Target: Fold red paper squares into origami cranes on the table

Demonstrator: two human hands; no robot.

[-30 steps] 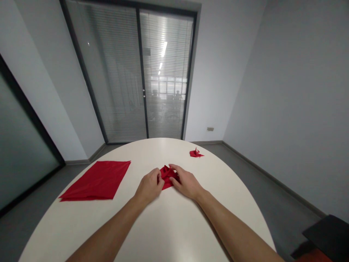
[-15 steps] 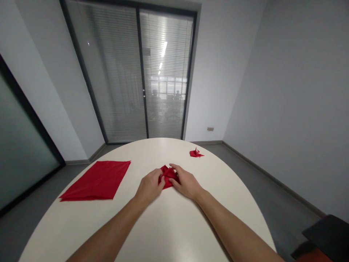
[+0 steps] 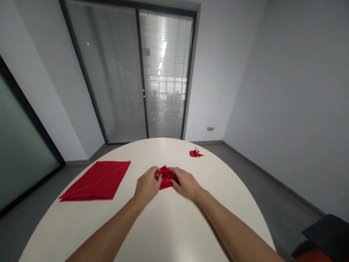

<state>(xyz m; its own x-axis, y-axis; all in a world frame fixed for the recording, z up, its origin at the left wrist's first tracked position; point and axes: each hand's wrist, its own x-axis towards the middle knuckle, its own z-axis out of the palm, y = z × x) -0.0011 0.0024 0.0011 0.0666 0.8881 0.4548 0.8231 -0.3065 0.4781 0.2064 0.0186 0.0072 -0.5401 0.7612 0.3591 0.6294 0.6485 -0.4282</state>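
Between my two hands, at the middle of the table, is a partly folded sheet of red paper (image 3: 165,181). My left hand (image 3: 148,181) pinches its left edge between thumb and fingers. On the right side, my right hand (image 3: 185,183) grips the paper, thumb at the near side and fingers over the far side. The fingers cover both side edges of the paper, while its pointed far tip shows between the hands.
A stack of red paper sheets (image 3: 99,181) lies on the left of the round white table (image 3: 163,225). A folded red paper crane (image 3: 196,153) sits near the far right edge. A dark chair (image 3: 328,233) stands at the lower right, beyond the table.
My left hand has shifted slightly left and now pinches the paper's left edge. My right fingers have come down a little over the paper, whose upper folds lie differently.
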